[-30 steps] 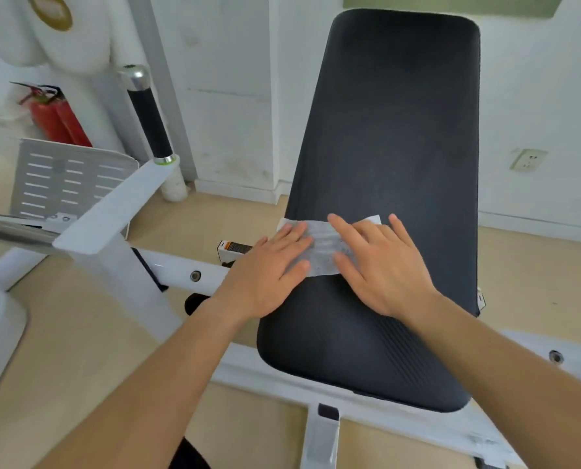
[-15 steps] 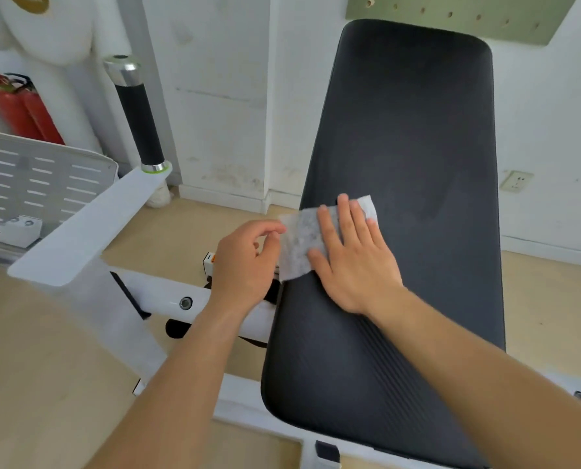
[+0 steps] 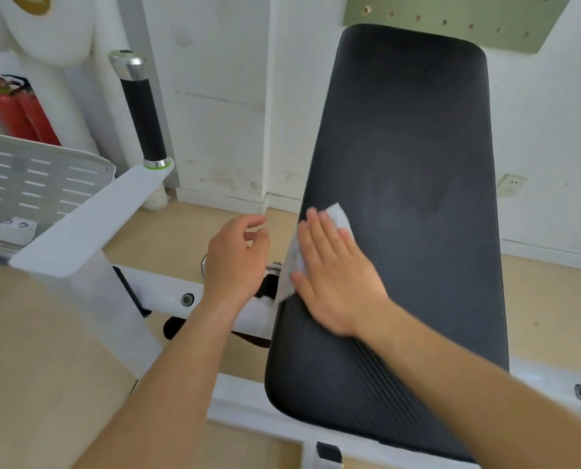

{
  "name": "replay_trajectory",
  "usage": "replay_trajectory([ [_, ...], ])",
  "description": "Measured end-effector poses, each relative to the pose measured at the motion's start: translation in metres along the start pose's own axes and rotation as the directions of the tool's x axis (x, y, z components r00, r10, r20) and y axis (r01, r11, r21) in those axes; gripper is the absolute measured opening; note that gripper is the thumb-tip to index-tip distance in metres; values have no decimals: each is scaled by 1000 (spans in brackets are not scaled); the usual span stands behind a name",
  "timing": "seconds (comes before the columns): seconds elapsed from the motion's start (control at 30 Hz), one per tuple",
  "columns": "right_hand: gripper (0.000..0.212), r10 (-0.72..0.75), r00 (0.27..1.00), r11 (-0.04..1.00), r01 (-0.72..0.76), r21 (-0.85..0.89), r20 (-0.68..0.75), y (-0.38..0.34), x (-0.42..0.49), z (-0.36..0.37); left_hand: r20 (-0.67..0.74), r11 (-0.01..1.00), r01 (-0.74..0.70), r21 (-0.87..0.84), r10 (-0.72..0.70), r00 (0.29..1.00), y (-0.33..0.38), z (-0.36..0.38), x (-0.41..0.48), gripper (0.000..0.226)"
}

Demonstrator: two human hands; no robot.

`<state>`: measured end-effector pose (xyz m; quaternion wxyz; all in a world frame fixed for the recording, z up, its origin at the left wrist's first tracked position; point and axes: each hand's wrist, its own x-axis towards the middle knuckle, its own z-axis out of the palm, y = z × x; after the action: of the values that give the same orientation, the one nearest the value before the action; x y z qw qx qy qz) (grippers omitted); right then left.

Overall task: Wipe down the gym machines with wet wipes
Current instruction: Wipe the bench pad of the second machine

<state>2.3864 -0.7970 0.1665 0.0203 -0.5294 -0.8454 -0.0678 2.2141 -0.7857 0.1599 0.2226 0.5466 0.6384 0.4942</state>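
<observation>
A long black padded bench [image 3: 407, 170] of a white-framed gym machine slopes up toward the wall. My right hand [image 3: 333, 275] lies flat with straight fingers on a white wet wipe [image 3: 338, 214], pressing it onto the pad's left edge; most of the wipe is hidden under the palm. To the left of the pad my left hand [image 3: 236, 262] hovers in the air over the frame, its fingers loosely curled, holding nothing and apart from the wipe.
A white frame arm [image 3: 89, 228] with a black upright handle [image 3: 141, 113] stands to the left. A slotted white plate [image 3: 35, 181] and red fire extinguishers [image 3: 14, 113] sit at far left. Behind the pad is a white wall with a socket [image 3: 511, 185]; the floor is beige.
My left hand has let go of the wipe and drawn back off the pad to the left. My right hand has slid the wipe toward the pad's left edge.
</observation>
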Motion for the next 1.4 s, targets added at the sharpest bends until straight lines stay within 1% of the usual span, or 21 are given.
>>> replay_trajectory([
  [0.1,70,-132,991,991,133,-14,36,-10,-52,18,14,999,4,38,-5,1000,-2,-8,-10,28],
  [0.17,71,-151,988,988,152,-39,29,1,-49,16,33,998,-2,59,0,999,0,-13,-18,30],
  [0.2,71,-129,991,990,131,-54,27,6,-38,12,45,998,-7,70,4,999,2,-15,-21,31],
  [0.27,71,-26,999,997,28,-66,31,15,-6,-1,74,995,-8,95,1,997,6,-18,-27,33],
  [0.33,71,75,997,997,-74,-30,16,16,17,-9,103,994,4,112,-15,995,9,-21,-34,36],
  [0.4,70,93,996,996,-93,-9,6,7,14,-4,129,990,9,138,-27,991,10,-24,-43,39],
  [0.57,68,-81,997,997,81,-2,8,-31,-79,34,179,981,14,195,-49,983,7,-29,-62,42],
  [0.67,68,-130,991,991,130,-13,-18,-44,-133,59,218,969,27,245,-82,972,5,-26,-73,42],
  [0.77,66,-150,988,989,150,11,-23,-42,-151,67,265,962,15,271,-90,960,4,-21,-82,43],
  [0.83,66,-144,989,990,144,2,-29,-33,-135,59,264,963,9,268,-82,961,7,-20,-84,43],
  [0.87,66,-119,992,993,119,-4,-35,-27,-120,53,261,964,4,267,-77,962,8,-19,-85,43],
  [0.97,68,20,1000,1000,-20,4,-15,-15,-73,32,260,953,-34,300,-48,964,13,-21,-87,43],
  [1.03,69,70,997,997,-70,29,-17,-20,-66,29,243,945,-44,324,-39,969,14,-25,-87,42],
  [1.1,68,28,999,999,-27,34,-19,-36,-81,37,216,949,-27,313,-43,975,13,-31,-85,42],
  [1.17,67,-74,997,997,74,8,-11,-50,-106,47,183,951,0,311,-60,981,10,-36,-83,41],
  [1.27,67,-168,986,986,168,-7,-2,-46,-108,49,157,944,31,329,-87,984,5,-41,-80,42],
  [1.33,67,-194,981,980,194,-39,-7,-38,-85,41,143,944,46,328,-98,985,5,-41,-77,42],
  [1.4,67,-157,987,986,157,-56,-11,-32,-49,28,127,946,56,318,-101,987,7,-40,-73,43],
])
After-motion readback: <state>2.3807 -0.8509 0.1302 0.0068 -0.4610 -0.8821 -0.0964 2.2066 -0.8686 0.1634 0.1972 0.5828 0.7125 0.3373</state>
